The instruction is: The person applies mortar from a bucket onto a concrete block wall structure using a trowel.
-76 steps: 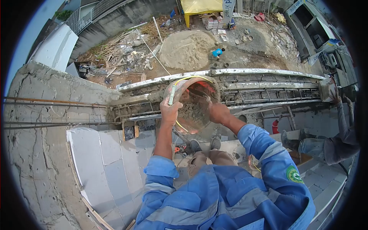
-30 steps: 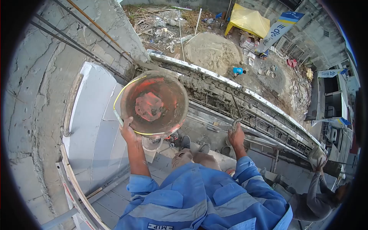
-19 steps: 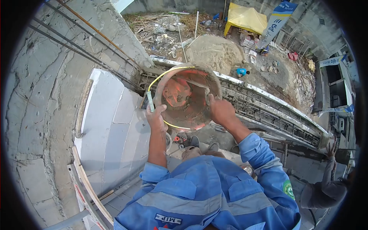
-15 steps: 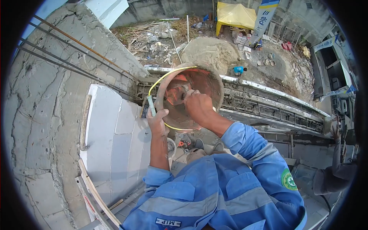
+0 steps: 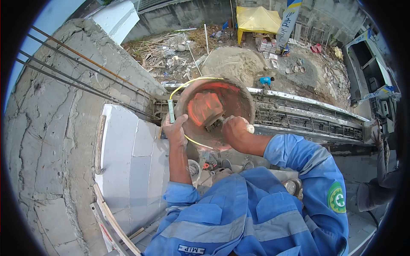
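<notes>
A round bucket (image 5: 243,96), smeared with mortar and reddish inside, is tilted open towards me. My left hand (image 5: 174,130) grips its left rim, beside the yellow handle (image 5: 184,84) and its pale green grip (image 5: 171,112). My right hand (image 5: 235,130) is closed round a trowel's handle (image 5: 250,128), whose pale end sticks out of the fist. The trowel's blade is inside the bucket, with grey mortar (image 5: 215,124) near it; its outline is hard to make out.
Beyond the bucket runs a long formwork channel with rebar (image 5: 299,117). White block wall (image 5: 143,158) and rough concrete (image 5: 47,141) lie left, with protruding steel bars (image 5: 81,70). A co-worker's arm (image 5: 380,145) is at the right edge. Another person (image 5: 266,80) is on the ground below.
My right hand has moved down and to the right inside the bucket, turning so that the handle's end shows. More of the reddish inner surface is visible. My left hand stays at the rim.
</notes>
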A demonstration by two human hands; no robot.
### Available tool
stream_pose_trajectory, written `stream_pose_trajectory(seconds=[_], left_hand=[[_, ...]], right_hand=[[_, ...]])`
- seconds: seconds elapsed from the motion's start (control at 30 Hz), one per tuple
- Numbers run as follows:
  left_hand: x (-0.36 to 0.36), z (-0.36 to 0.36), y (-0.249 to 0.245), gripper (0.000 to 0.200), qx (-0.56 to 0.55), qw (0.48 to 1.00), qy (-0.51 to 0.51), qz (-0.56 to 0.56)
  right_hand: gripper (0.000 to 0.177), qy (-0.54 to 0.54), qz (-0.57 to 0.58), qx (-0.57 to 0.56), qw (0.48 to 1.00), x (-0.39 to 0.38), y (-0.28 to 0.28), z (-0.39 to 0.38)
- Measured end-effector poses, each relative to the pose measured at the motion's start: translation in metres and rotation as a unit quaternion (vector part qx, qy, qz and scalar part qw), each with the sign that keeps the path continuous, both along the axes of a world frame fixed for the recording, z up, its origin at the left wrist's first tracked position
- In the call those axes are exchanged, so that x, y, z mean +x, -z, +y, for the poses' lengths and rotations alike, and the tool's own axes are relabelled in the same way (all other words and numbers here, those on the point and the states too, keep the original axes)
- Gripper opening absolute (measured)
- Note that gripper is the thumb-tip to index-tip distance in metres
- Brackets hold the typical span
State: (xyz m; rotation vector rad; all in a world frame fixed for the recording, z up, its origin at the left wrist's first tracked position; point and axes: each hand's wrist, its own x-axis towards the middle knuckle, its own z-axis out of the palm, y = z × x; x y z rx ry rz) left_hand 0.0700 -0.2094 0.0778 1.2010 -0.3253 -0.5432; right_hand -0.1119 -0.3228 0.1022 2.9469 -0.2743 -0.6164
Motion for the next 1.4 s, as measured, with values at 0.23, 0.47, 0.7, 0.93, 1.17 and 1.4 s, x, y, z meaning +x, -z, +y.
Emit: stream_pose_trajectory(seconds=[0.23, 0.47, 0.7, 0.93, 1.17, 1.4], left_hand=[[-0.034, -0.032, -0.049, 0.033, 0.005, 0.992, 0.08, -0.094], [-0.023, -0.032, -0.053, 0.026, -0.007, 0.994, -0.013, -0.106], [-0.051, -0.028, -0.079, 0.032, -0.009, 0.979, -0.011, -0.203], [-0.042, -0.019, -0.076, 0.034, -0.018, 0.974, -0.041, -0.221], [-0.048, -0.011, -0.094, 0.038, -0.029, 0.918, 0.018, -0.395], [-0.058, -0.008, -0.108, 0.046, -0.061, 0.966, 0.116, -0.223]], right_hand=[[0.03, 0.195, -0.3, -0.018, 0.934, 0.018, -0.001, -0.04], [0.024, 0.111, -0.254, 0.033, 0.96, 0.0, 0.006, -0.015], [0.027, 0.215, -0.276, 0.065, 0.935, 0.022, 0.005, -0.054], [0.033, 0.208, -0.206, 0.225, 0.929, -0.001, 0.001, -0.036], [0.025, 0.384, -0.195, 0.659, 0.616, -0.002, 0.017, -0.055], [0.011, 0.291, -0.093, 0.889, 0.342, -0.008, 0.016, -0.012]])
